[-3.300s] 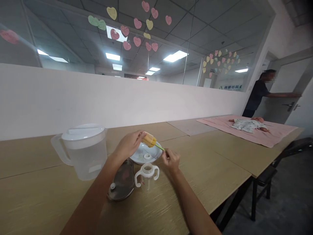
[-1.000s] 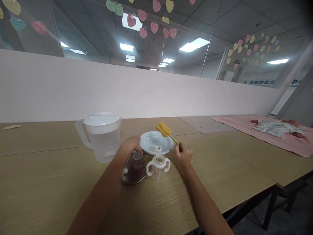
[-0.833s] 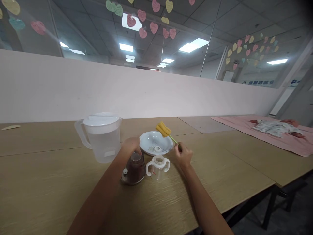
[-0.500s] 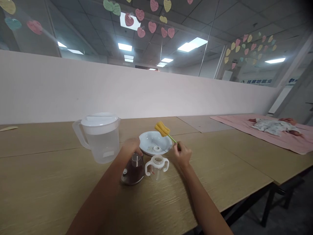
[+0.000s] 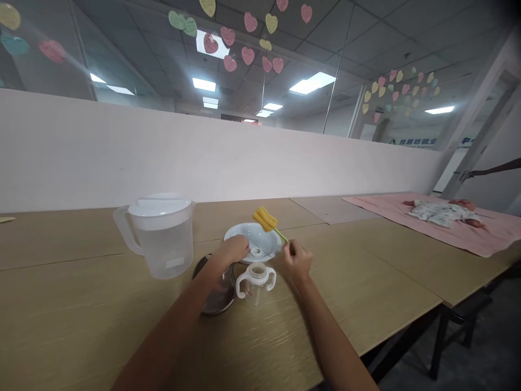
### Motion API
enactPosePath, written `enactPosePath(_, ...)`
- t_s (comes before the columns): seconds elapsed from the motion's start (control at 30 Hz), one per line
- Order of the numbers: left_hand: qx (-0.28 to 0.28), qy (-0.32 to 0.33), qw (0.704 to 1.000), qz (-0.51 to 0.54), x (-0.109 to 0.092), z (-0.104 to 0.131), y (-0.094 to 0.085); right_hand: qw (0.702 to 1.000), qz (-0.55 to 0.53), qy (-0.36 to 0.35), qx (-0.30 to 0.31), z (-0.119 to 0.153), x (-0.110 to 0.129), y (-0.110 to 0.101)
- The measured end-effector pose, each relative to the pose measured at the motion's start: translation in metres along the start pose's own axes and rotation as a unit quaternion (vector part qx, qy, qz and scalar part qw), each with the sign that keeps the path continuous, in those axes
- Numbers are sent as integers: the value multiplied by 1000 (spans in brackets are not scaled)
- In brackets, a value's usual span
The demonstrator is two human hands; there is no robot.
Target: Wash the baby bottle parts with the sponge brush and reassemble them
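My right hand [image 5: 297,262] pinches the thin green stick of a yellow sponge brush [image 5: 265,220], whose head stands tilted above the white bowl [image 5: 237,234]. My left hand [image 5: 235,250] reaches over the bowl's near rim, its fingers apart and pointing at a small white ring [image 5: 256,252] inside the bowl. I see nothing in this hand. A clear baby bottle with two white handles [image 5: 255,281] stands uncapped between my hands. A dark metal lid [image 5: 215,296] lies on the table under my left wrist.
A lidded clear plastic jug [image 5: 161,234] of water stands left of the bowl. A pink blanket [image 5: 488,239] with a baby doll [image 5: 442,210] covers the table's far right. Another person's arm [image 5: 494,168] reaches in at the right edge. A white partition runs behind the table.
My left hand has left the dark lid, which now lies flat, and moved right to the bowl's rim. My right hand still holds the brush, no longer touched by my left hand.
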State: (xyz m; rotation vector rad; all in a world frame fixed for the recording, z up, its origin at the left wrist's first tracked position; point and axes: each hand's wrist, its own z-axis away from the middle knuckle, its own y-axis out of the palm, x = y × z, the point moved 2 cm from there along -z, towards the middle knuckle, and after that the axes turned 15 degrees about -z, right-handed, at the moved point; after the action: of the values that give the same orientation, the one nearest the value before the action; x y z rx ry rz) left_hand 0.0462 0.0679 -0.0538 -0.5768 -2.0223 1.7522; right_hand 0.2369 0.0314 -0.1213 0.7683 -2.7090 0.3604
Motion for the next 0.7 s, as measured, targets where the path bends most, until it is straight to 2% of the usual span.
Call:
enactPosePath(0.1,-31,-23,999,7,6,-3,-2,1000,-4,-5,0,0,1,0)
enactPosePath(0.17,-55,-34,998,23,12,-3,-10,1000,-6,-5,1,-1,1,-1)
enactPosePath(0.33,-128,-48,987,89,29,9,-48,1000,-26,-17,-6,-1,3,-2)
enactPosePath(0.4,-147,-45,973,174,32,17,-65,999,-41,-35,6,0,6,-2)
enactPosePath(0.5,-147,-12,941,304,29,30,-85,996,-53,-60,27,0,9,-2)
enactPosePath(0.7,-113,45,928,353,11,42,-97,998,-34,-49,-1,-2,10,-3)
